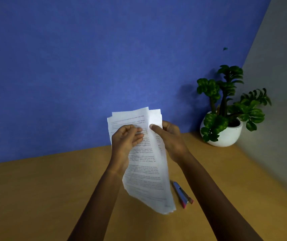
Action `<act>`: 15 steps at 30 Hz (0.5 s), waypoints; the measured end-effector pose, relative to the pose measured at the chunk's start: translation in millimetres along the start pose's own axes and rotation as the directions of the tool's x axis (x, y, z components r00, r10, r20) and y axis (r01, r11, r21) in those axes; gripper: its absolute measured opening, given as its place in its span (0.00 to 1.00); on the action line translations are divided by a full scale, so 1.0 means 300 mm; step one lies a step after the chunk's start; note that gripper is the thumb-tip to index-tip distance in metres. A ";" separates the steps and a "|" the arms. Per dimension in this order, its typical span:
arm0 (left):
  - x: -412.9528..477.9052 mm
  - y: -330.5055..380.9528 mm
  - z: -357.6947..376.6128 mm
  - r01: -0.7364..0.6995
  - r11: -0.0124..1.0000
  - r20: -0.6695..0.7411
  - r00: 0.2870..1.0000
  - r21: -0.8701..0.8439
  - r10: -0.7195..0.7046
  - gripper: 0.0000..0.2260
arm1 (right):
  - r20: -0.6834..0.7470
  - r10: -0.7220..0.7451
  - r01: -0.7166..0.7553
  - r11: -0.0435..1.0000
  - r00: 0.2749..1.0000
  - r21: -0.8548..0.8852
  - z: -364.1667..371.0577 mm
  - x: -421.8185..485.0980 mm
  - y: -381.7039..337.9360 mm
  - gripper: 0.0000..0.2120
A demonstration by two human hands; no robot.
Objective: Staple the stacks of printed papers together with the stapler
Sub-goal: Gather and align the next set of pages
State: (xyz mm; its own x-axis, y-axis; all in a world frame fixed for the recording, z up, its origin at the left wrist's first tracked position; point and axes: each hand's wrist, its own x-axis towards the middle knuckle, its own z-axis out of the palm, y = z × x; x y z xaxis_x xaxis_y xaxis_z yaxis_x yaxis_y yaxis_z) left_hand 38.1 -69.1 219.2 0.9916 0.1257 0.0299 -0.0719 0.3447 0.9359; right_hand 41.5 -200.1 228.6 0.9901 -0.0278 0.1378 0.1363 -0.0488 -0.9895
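- Head view showed both hands raised above the desk [52, 188]: left hand [127, 140] and right hand [170, 140] each gripped the printed papers [146, 167]
- stapler [182, 194] lay on the desk below, nearer the right hand, long axis running away from the person

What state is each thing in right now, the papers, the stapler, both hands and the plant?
printed papers: held up off the table, sheets fanned, unaligned
stapler: lying on the table, untouched
left hand: gripping the papers
right hand: gripping the papers
plant: upright in its white pot
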 end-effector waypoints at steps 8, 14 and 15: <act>0.016 -0.034 -0.044 0.020 0.997 0.023 1.000 -0.068 -0.018 0.04 | 0.059 0.256 -0.261 0.911 0.965 0.318 -0.029 0.052 0.097 0.14; 0.025 -0.157 -0.079 0.207 0.972 0.034 0.977 0.108 -0.211 0.09 | -0.044 0.408 -0.385 0.888 0.912 0.252 -0.055 0.072 0.266 0.12; 0.022 -0.182 -0.086 0.244 0.958 0.029 0.968 0.151 -0.251 0.09 | -0.073 0.422 -0.398 0.891 0.904 0.218 -0.062 0.074 0.292 0.11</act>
State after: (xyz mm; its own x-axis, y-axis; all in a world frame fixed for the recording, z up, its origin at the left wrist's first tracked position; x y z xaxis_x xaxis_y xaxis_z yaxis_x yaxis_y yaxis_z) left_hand 45.7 -63.1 159.4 0.9806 0.0079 -0.1959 0.1893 0.2208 0.9568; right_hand 74.9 -223.4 146.0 0.9498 -0.1186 -0.2896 -0.2653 0.1856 -0.9461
